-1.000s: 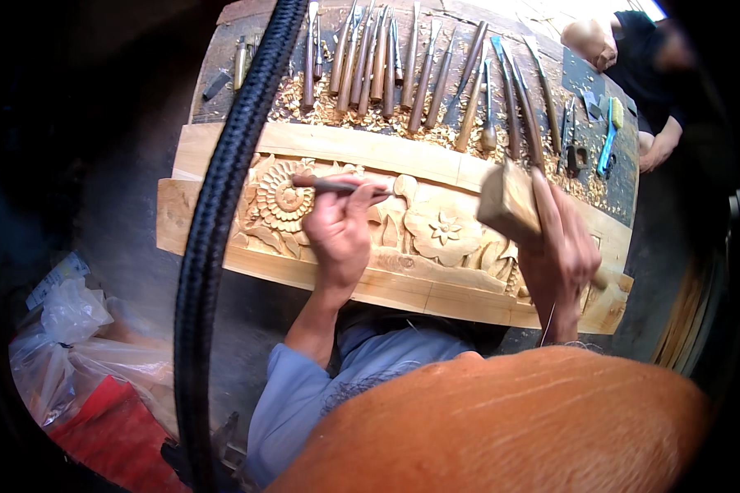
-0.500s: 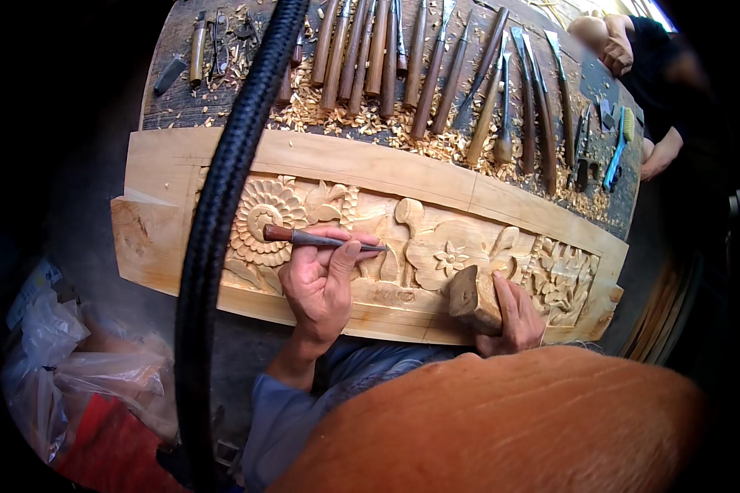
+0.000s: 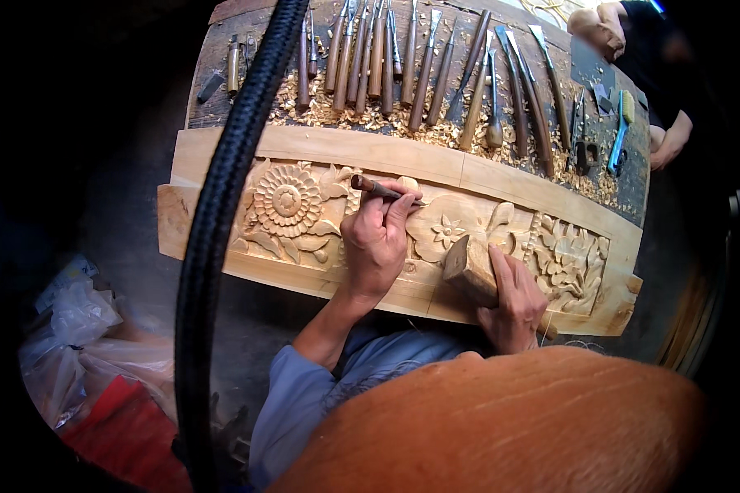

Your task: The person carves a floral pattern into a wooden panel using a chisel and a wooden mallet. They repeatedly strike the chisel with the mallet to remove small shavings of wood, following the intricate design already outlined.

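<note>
My left hand (image 3: 375, 246) pinches a chisel (image 3: 376, 187) with a brown wooden handle, held low and slanting. Its thin dark blade points right, the tip at the upper outline of a shape carved in a pale wooden panel (image 3: 321, 145). My right hand (image 3: 518, 302) is wrapped round a blocky wooden mallet (image 3: 472, 275), whose head covers part of the panel's near border. A small carved flower (image 3: 446, 231) lies between chisel tip and mallet. Left of my left hand is a large round carved flower (image 3: 287, 200) with leaves around it.
Beyond the panel, several wood-handled chisels (image 3: 428, 74) lie in a row among wood shavings (image 3: 370, 123) on a dark workbench (image 3: 210, 37). A blue brush (image 3: 622, 131) lies far right, near another person's hand (image 3: 672, 141). A black cable (image 3: 222, 193) crosses the view at left.
My left hand has carried the chisel farther from me and to the right along the panel. The mallet head has tilted a little in my right hand. The whole view has shifted slightly.
</note>
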Available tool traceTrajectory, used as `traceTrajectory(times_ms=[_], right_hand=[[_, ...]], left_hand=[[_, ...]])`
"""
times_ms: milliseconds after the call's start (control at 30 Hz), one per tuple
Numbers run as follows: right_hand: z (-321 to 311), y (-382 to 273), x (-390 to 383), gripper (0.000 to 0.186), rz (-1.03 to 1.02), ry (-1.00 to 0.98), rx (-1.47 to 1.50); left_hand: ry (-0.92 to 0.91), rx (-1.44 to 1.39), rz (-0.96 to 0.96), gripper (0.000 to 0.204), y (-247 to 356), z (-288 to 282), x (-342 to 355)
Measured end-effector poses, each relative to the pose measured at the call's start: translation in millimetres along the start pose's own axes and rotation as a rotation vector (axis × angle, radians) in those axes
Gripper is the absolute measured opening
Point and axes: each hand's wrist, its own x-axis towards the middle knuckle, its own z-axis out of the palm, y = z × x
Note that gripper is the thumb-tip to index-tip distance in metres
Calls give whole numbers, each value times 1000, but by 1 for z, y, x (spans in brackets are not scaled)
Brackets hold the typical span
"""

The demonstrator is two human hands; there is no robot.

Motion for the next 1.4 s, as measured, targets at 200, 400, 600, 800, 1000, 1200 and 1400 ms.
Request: traceTrajectory(times_ms=[200,400,600,800,1000,1200,1400], right_hand=[[4,5,-4,90,-8,15,-2],[3,2,-5,90,10,36,-20],[-2,-1,-6,91,7,26,-29],[-2,2,-3,93,-15,-26,-9],[-11,3,-1,90,-76,83,-61],[-33,-7,31,73,-168,219,-144],[-56,-32,99,67,-393,517,-193]], left_hand=[[12,-57,-5,14,-1,6,1],[-13,-80,-10,15,-3,8,1],[-30,-69,23,14,-2,8,1],[-1,-68,42,15,-4,5,0],[-11,-126,26,17,-2,8,2],[20,52,234,5,-16,14,-4],[-11,239,398,25,-2,7,-4]])
